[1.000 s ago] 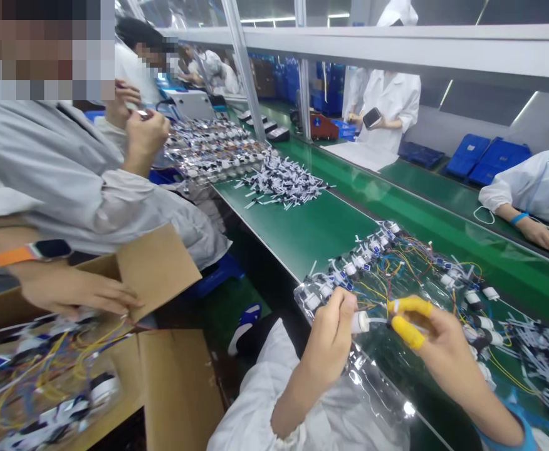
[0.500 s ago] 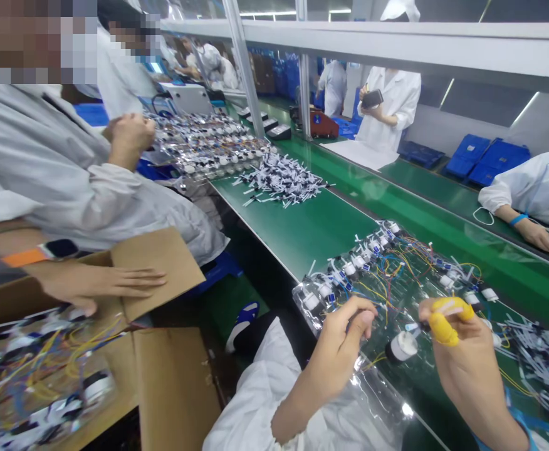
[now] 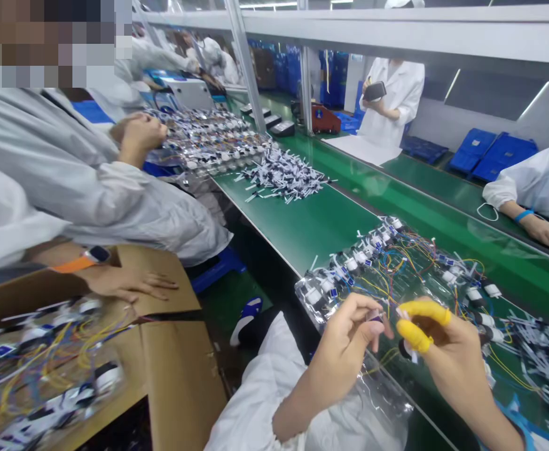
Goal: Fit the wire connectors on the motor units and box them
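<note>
My left hand (image 3: 350,341) is closed, thumb and fingers pinching a small dark piece (image 3: 375,317) with a pale edge. Facing it, my right hand (image 3: 444,347) wears yellow finger covers on thumb and forefinger. Those two fingertips come together around a small white piece (image 3: 400,313), too small to name. Partly hidden beneath the right fingers is a white-and-black cylindrical part (image 3: 405,351) with yellow wires. Under both hands lies a clear plastic tray (image 3: 387,391), its far part lined with wired white cylinders (image 3: 352,265) and small blue boards.
White-and-black strips are piled on the green bench (image 3: 293,232), one heap (image 3: 286,175) farther off and another (image 3: 542,357) at right. At left, a co-worker's hand (image 3: 133,285) rests on an open cardboard box (image 3: 180,376) holding wired parts. A metal post (image 3: 246,69) rises behind.
My hands have come closer together, the right one moving left and turning its covered fingertips toward the left hand. The co-worker's hand has pressed the box flap lower.
</note>
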{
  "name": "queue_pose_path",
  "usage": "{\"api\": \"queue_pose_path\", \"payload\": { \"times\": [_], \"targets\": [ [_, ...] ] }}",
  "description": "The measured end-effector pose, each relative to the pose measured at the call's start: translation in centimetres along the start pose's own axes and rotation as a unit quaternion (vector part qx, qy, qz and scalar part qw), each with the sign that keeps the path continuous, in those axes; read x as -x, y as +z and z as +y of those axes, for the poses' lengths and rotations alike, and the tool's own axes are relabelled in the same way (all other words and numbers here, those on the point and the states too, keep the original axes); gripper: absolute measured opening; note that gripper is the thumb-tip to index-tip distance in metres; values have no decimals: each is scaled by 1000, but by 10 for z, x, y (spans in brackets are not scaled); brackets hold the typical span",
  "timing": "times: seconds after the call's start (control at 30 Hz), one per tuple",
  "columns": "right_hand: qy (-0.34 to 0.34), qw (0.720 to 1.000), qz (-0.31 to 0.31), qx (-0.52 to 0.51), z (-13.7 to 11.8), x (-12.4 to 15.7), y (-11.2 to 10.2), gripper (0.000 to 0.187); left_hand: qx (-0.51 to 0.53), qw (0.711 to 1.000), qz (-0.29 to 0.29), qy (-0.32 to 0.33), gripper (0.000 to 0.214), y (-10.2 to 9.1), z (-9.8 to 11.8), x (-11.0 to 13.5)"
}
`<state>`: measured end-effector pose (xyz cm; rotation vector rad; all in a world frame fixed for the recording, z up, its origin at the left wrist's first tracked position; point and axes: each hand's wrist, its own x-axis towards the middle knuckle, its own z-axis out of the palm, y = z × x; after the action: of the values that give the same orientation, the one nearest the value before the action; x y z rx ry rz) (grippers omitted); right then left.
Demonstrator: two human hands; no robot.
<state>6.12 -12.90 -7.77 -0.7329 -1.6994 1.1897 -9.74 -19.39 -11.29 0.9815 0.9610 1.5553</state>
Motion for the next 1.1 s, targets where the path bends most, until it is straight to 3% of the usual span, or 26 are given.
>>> {"api": "queue_pose_path", "payload": {
  "times": [0.2,0.8,1.1],
  "targets": [
    [8,1000,-24,13,-1,2,2,5,-8,999,31,-9,17,2,4,1],
    [-48,994,-43,84,-2,6,4,10,-22,999,31,-5,14,5,1,3],
    [-46,994,-58,81,-1,7,3,10,-39,998,26,36,20,6,-6,3]
  ]
}}
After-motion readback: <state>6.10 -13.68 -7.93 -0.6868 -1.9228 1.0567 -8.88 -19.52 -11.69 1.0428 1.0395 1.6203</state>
